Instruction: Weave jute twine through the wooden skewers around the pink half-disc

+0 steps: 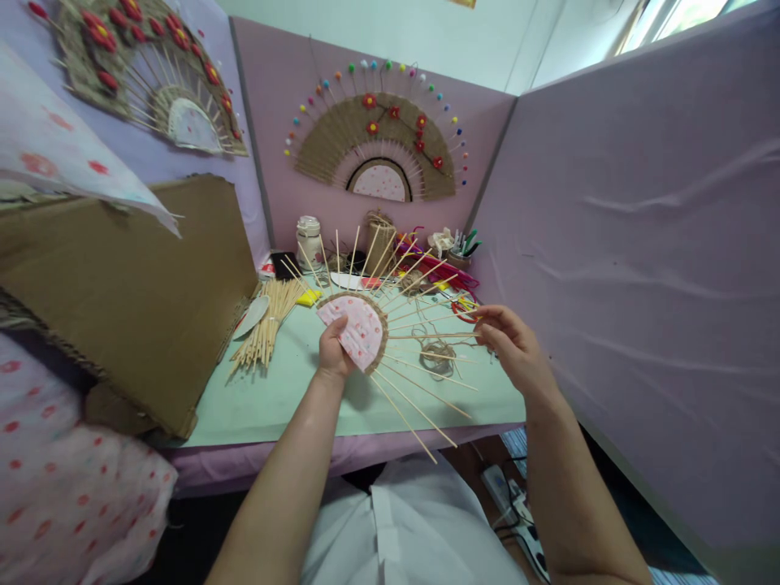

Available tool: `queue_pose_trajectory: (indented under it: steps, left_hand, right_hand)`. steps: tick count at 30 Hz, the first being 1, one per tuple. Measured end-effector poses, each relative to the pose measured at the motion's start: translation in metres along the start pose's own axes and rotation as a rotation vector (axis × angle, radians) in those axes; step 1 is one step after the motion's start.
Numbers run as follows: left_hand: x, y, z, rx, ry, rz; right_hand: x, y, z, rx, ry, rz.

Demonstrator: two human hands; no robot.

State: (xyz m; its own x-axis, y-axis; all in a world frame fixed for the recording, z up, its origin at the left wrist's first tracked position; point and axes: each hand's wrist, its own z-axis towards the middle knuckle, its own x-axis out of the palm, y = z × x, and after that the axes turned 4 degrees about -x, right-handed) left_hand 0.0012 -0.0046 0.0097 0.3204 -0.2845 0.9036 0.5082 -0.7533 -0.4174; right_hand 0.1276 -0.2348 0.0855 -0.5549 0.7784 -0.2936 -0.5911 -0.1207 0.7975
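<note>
My left hand (336, 348) grips the half-round base of a fan frame (364, 335), thumb on top of its pink floral cloth. Thin wooden sticks spread out from the base's twine-trimmed curved edge like rays. At the right, my right hand (507, 341) pinches the outer end of one stick (432, 335), thumb against fingers. A strand of twine seems to run by these fingertips, though it is too fine to follow. Under the sticks, a loose coil of twine (437, 359) lies on the pale green tabletop (292, 410).
A bundle of sticks (268, 325) lies left, beside a large cardboard box (207, 244). Along the back stand a white jar (309, 242), a twine roll (381, 248) and a pen holder (460, 258). Red-handled scissors (464, 311) lie near my right hand. A finished fan (329, 134) hangs behind.
</note>
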Motion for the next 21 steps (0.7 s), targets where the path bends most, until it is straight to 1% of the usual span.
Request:
queue_pose_trajectory:
  steps: [4, 6, 8, 12, 15, 17, 18, 21]
  left_hand:
    - [0.002, 0.0, -0.001, 0.006, -0.016, 0.001]
    - [0.003, 0.0, -0.001, 0.005, -0.014, 0.002]
    - [0.003, 0.001, 0.0, 0.007, -0.009, 0.002]
    - [0.003, 0.002, 0.0, 0.032, -0.024, 0.01]
    - [0.002, 0.003, 0.001, 0.049, -0.036, 0.007]
    - [0.002, 0.003, 0.003, 0.064, -0.046, -0.006]
    - [0.002, 0.003, 0.003, 0.075, -0.052, -0.014]
    - [0.002, 0.002, 0.003, 0.087, -0.051, -0.034]
  right_hand:
    - [-0.002, 0.0, -0.001, -0.04, 0.012, -0.008]
    - [-0.003, -0.003, -0.002, -0.057, 0.006, -0.046]
    - [-0.004, -0.007, -0.003, -0.087, -0.024, -0.146]
    - [-0.003, -0.015, -0.006, -0.188, -0.122, -0.433]
    - [-0.003, -0.017, -0.006, -0.258, -0.181, -0.546]
    - [-0.003, -0.018, -0.006, -0.264, -0.204, -0.527]
    - [-0.003, -0.019, -0.005, -0.249, -0.209, -0.479]
    - [-0.003, -0.028, -0.005, -0.16, -0.2, -0.235]
